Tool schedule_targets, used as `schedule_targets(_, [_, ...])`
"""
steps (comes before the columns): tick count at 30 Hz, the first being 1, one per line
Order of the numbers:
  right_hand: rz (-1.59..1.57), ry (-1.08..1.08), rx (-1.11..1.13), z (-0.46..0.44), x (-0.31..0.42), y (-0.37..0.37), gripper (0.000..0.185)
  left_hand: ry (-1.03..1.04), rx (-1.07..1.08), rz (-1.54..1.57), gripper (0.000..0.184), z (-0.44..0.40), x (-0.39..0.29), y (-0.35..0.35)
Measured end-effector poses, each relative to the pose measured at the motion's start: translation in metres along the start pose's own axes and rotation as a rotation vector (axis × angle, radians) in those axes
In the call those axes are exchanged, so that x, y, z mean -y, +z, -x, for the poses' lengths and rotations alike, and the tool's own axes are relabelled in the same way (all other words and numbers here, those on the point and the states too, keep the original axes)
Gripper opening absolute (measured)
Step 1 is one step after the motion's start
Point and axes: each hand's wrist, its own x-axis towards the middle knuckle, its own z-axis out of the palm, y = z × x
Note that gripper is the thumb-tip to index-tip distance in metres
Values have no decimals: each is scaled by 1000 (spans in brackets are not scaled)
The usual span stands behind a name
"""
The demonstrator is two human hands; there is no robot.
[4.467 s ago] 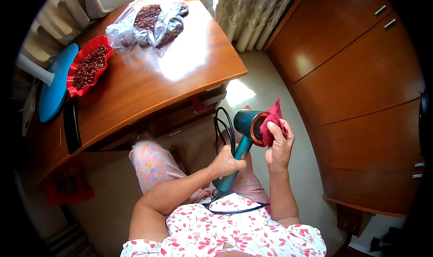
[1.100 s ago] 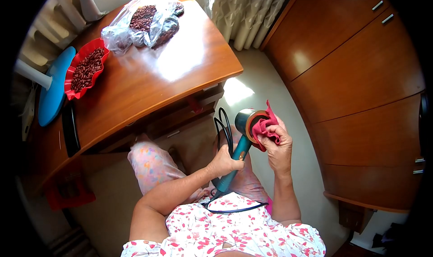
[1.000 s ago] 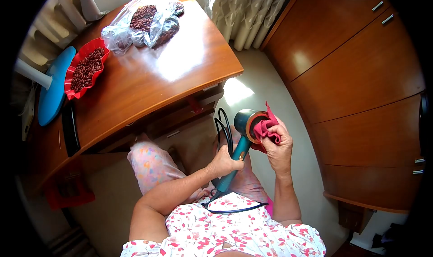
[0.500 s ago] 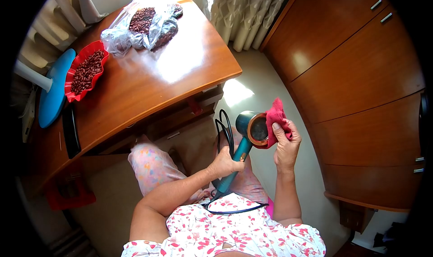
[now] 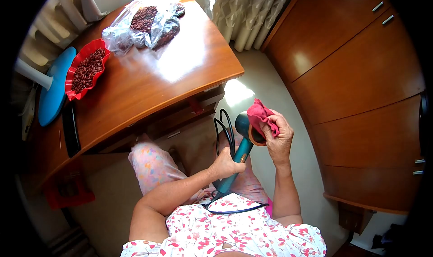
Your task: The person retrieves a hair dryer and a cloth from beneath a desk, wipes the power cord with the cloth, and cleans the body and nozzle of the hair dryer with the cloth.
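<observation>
A teal hair dryer (image 5: 237, 155) with a copper-coloured rim is held above my lap, its head tilted up and away from me. My left hand (image 5: 226, 163) is wrapped round its handle. In my right hand (image 5: 279, 139) a crumpled dark pink cloth (image 5: 260, 115) is gripped and pressed against the dryer's head, covering much of the round end. The dryer's black cord (image 5: 221, 128) loops up beside the handle, and another stretch of it lies across my clothes.
On the wooden desk (image 5: 149, 87) stand a red scalloped bowl (image 5: 88, 72) of reddish-brown beans and a clear plastic bag (image 5: 119, 36) with more beans. A blue round lamp base (image 5: 56, 87) is at the left. Wooden cabinets (image 5: 356, 81) line the right side.
My right hand has moved the cloth left and across the dryer's round end, covering more of it. My left hand keeps its hold on the handle.
</observation>
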Motion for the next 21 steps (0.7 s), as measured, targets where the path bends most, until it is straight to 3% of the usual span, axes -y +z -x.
schedule_targets(12, [69,51,-167,17,-12,-1,9,15,-36,23,20,2,2,3])
schedule_targets(18, [23,220,-204,28,-8,-4,16,54,-47,-12,20,3,3,4])
schedule_targets(21, [37,342,-108,31,-1,-12,20,58,-42,-5,19,2,6,5])
